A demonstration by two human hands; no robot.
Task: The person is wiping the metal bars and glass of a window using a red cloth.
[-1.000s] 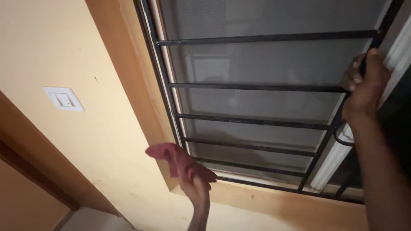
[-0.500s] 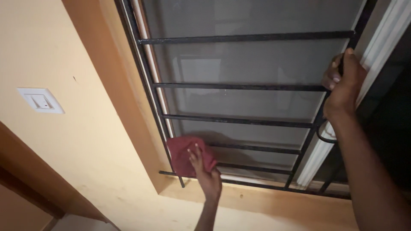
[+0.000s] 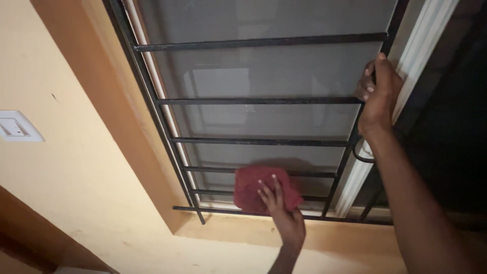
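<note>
Head view: you look up along a window with a black metal grille [image 3: 253,101] set in front of a grey mesh screen [image 3: 264,66].
Left hand: your left hand [image 3: 281,213] lies flat on a red cloth [image 3: 256,189], fingers [image 3: 268,195] spread and pressed against it, not pinching.
Cloth now: it sits low on the grille, across the two lowest bars and touching them, just above the sill [image 3: 324,238].
Change in the cloth: a second ago you hold it bunched and clear of the bars, out by the corner of the frame; half a second ago it is flat near the left upright; now it lies further right, towards the middle of the bars.
Meaning: judging by that sideways shift, you are wiping along the lowest bars from left to right, and the right-hand stretch looks not yet covered.
Right hand: your right hand [image 3: 378,91] wraps the right upright of the grille, fingers curled shut around the bar, the same grip as in both earlier pictures.
Wall: a white light switch [image 3: 15,127] sits on the cream wall [image 3: 76,167], now almost at the left edge, so your head has turned right.
</note>
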